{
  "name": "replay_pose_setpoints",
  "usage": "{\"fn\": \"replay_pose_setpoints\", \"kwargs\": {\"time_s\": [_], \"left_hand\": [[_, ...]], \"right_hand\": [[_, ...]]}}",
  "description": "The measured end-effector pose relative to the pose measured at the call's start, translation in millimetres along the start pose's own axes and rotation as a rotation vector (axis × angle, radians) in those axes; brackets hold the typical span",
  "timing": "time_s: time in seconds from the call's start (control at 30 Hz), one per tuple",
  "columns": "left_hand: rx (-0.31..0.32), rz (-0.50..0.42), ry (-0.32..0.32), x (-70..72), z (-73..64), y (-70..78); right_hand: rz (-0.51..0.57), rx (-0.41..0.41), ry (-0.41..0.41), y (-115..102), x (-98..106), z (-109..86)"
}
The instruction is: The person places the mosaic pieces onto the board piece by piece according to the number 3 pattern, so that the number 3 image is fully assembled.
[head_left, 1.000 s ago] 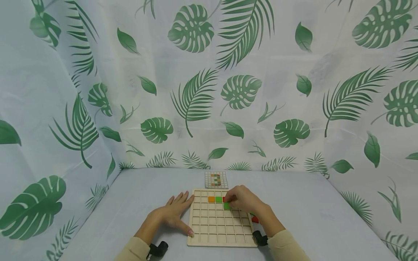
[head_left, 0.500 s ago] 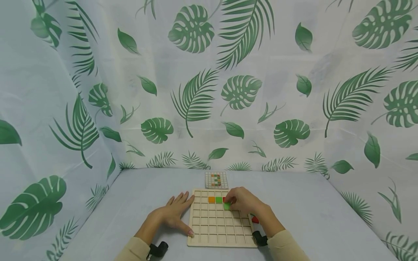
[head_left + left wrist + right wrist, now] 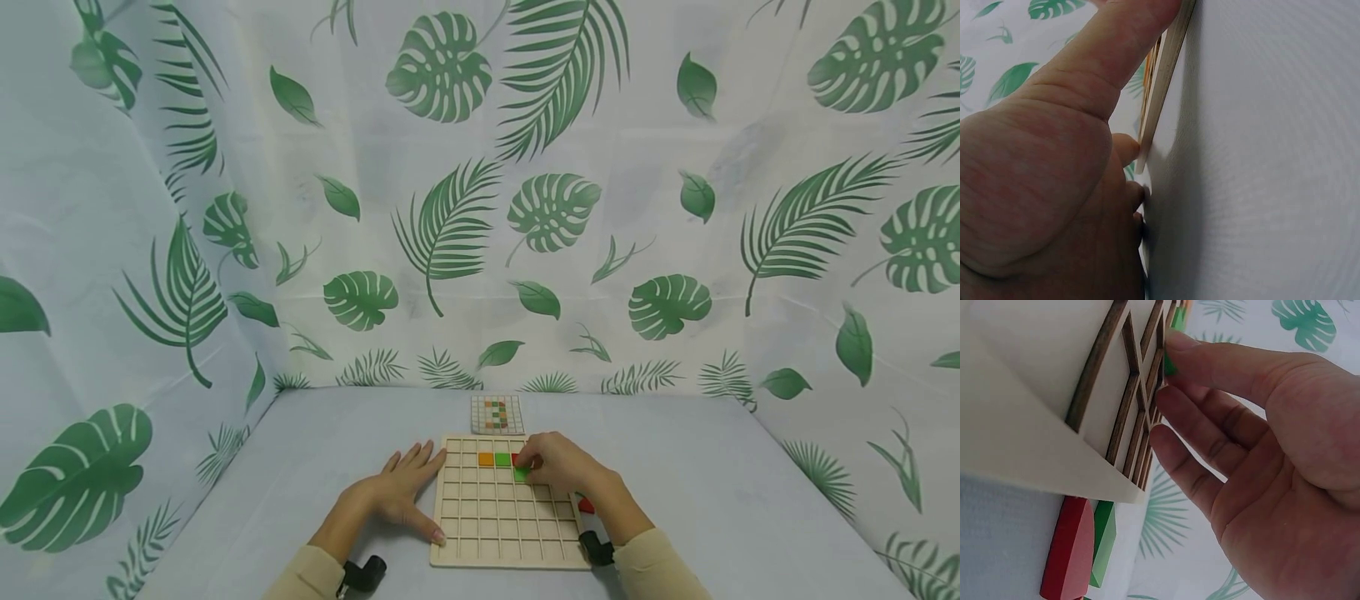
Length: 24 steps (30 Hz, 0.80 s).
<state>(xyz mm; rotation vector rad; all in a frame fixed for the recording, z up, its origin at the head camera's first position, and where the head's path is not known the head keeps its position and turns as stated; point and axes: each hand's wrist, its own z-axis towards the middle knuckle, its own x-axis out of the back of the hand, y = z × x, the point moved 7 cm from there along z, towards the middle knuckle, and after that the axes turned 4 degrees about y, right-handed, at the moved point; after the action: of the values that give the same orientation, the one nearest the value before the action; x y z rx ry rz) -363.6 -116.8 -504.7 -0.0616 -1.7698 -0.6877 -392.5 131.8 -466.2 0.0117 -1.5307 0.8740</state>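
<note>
A wooden grid board [image 3: 495, 525] lies flat on the table. In its upper part sit an orange square tile [image 3: 486, 459] and a green square tile [image 3: 502, 459], with a partly covered red piece [image 3: 515, 458] to their right. Just below the red piece, my right hand [image 3: 558, 462] pinches another green tile [image 3: 521, 475] with thumb and forefinger; the fingers hide part of it. My left hand [image 3: 401, 485] is spread beside the board, its thumb and forefinger touching the left edge. The left wrist view shows the thumb [image 3: 1110, 56] against the board's side.
Behind the board lies a small pattern card [image 3: 497, 414] with a coloured grid. Beside the board's right edge are a red block [image 3: 1069, 550] and a green block [image 3: 1104, 540], mostly hidden by my right forearm in the head view. A leaf-printed cloth [image 3: 450, 350] stands behind the table.
My right hand has dipped very slightly toward the board at the same spot, covering a little more of the green tile. My left hand stays put.
</note>
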Motion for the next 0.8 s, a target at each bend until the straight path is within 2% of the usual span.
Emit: {"fn": "replay_pose_setpoints", "kwargs": {"time_s": [0.2, 0.8], "left_hand": [[0.001, -0.002, 0.003, -0.4, 0.1, -0.2], [0.002, 0.001, 0.0, -0.8, -0.1, -0.2]], "right_hand": [[-0.013, 0.015, -0.01, -0.3, -2.5, 0.2], [-0.02, -0.011, -0.008, 0.5, -2.7, -0.4]]}}
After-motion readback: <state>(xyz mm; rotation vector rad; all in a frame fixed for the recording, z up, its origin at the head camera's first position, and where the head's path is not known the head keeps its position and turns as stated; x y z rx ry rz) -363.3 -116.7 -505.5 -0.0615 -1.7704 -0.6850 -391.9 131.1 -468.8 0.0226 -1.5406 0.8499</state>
